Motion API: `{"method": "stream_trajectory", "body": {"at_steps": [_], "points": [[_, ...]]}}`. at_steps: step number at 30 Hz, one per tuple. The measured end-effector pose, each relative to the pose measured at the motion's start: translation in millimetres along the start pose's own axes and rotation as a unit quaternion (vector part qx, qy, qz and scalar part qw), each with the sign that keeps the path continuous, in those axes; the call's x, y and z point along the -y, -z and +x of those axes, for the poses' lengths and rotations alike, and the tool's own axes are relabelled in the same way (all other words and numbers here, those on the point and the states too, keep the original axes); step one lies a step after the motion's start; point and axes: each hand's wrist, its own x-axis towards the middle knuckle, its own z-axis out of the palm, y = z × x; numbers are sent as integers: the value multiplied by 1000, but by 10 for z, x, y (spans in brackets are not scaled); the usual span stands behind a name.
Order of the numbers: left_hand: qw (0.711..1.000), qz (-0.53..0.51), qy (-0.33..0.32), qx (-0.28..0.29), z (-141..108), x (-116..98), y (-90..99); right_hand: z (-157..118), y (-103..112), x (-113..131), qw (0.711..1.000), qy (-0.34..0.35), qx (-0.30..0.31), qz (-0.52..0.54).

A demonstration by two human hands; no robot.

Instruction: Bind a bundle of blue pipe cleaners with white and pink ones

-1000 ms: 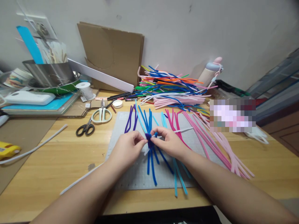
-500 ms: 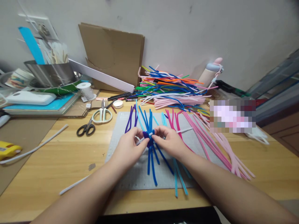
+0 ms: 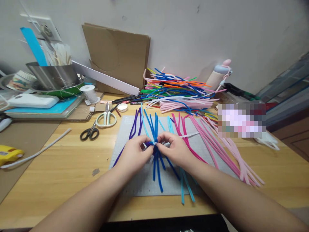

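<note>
While my left hand (image 3: 136, 148) and right hand (image 3: 175, 149) face each other over the grey mat (image 3: 135, 183), their narrowed fingertips pinch the middle of the blue stems (image 3: 155, 126), where some white stem (image 3: 155, 143) shows. Pink stems (image 3: 218, 147) stretch rightward. By the mat's far-left corner I see scissors (image 3: 106, 113); farther off, a colourful pile (image 3: 181, 86) lies near leaning cardboard (image 3: 118, 58).

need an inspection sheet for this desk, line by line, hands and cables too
Surface: wooden table, grey mat under the work
Work pieces: blue pipe cleaners, spreading above and below the hands
Clutter: mixed pipe-cleaner pile, black-handled scissors, thread spool, yellow tool
Hands: left hand and right hand pinch at the blue pipe cleaners' middle
Cables: thin pale cord near wall socket
Surroundings: cardboard leaning on wall; pixelated patch at right, contents unclear
</note>
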Motion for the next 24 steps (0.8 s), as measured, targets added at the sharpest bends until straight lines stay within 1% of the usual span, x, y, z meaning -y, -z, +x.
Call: {"method": "stream_trajectory", "body": {"at_steps": [3, 6, 9, 15, 19, 21, 24], "points": [[1000, 1, 9, -4, -1, -10, 4, -6, 2, 23, 1000, 13, 1, -1], [1000, 1, 19, -20, -6, -23, 4, -7, 9, 42, 1000, 27, -1, 5], [999, 4, 23, -28, -12, -26, 2, -8, 12, 50, 1000, 25, -3, 9], [1000, 15, -4, -25, -16, 12, -17, -11, 4, 35, 999, 38, 23, 19], [999, 20, -25, -13, -6, 20, -18, 13, 9, 4, 998, 0, 10, 64], [999, 24, -28, -13, -1, 13, -13, 26, 20, -5, 998, -14, 24, 53], [999, 1, -28, -20, 4, -7, -9, 32, 35, -3, 999, -5, 39, 26]]}}
